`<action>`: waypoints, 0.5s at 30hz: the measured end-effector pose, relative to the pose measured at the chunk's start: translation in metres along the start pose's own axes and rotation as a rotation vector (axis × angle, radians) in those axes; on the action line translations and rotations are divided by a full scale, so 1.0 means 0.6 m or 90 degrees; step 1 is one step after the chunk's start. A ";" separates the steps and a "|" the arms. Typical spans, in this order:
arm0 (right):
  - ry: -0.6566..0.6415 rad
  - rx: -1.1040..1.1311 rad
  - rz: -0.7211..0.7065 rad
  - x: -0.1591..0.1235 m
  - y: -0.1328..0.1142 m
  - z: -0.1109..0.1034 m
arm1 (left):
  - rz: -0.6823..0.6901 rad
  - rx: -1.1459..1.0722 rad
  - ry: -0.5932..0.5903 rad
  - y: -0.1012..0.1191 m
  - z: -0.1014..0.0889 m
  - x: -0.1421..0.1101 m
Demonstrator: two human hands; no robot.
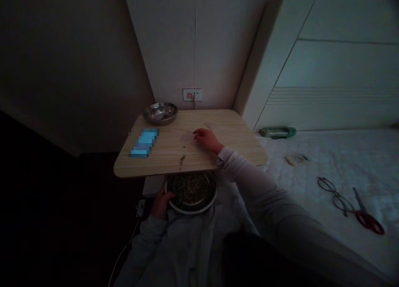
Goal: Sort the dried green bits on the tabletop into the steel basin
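My left hand (160,204) grips the left rim of a round bowl (191,211), thumb over the edge. In the bowl lie many small dark and pale bits (190,187), too dim to name. The bowl sits at my lap, its far edge under the small wooden table (162,165). Over the tabletop my right hand (207,140) reaches in from the right, fingers loosely bent and apart, with nothing visible in them. Left of it, a short line of small dark crumbs (182,160) runs toward the table's near edge.
A shiny metal bowl (160,113) stands at the table's back left, near a lit phone (144,142). On the bed at right are a green bottle (277,132), a pale remote-like device (297,159), eyeglasses (335,195) and red-handled scissors (369,221). A wall socket (192,95) holds a plug.
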State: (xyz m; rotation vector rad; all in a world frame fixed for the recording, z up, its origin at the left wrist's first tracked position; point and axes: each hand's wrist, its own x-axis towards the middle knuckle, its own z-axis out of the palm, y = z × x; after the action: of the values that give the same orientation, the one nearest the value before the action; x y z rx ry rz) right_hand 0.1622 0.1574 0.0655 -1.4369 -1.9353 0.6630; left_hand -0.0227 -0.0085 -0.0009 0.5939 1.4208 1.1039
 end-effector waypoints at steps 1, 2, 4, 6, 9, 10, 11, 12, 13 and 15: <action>-0.004 -0.010 0.007 0.006 -0.002 0.005 | -0.004 0.002 0.004 -0.001 -0.001 0.001; -0.008 -0.019 0.010 0.010 -0.005 0.010 | -0.006 0.002 0.007 -0.001 -0.002 0.001; -0.022 -0.031 -0.001 0.010 -0.012 0.018 | -0.004 -0.005 0.011 -0.001 -0.004 0.002; -0.050 -0.029 -0.021 0.004 -0.019 0.023 | -0.003 -0.013 0.009 -0.001 -0.008 0.002; -0.110 -0.013 -0.055 -0.011 -0.028 0.025 | 0.000 -0.019 0.000 -0.002 -0.014 0.005; -0.129 -0.008 -0.065 -0.017 -0.030 0.025 | 0.003 -0.025 -0.008 -0.002 -0.015 0.006; -0.147 -0.006 -0.074 -0.023 -0.031 0.024 | 0.006 -0.032 -0.014 -0.002 -0.016 0.007; -0.162 -0.005 -0.082 -0.030 -0.033 0.024 | 0.009 -0.038 -0.019 -0.001 -0.016 0.008; -0.178 -0.003 -0.089 -0.037 -0.035 0.023 | 0.011 -0.042 -0.024 -0.001 -0.016 0.008; -0.202 0.003 -0.103 -0.051 -0.039 0.022 | 0.009 -0.045 -0.028 0.001 -0.015 0.008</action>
State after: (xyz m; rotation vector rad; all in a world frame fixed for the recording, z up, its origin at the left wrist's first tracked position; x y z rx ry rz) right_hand 0.1436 0.1210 0.0676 -1.2126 -2.2621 0.8604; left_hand -0.0324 -0.0070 -0.0039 0.5757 1.3362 1.1410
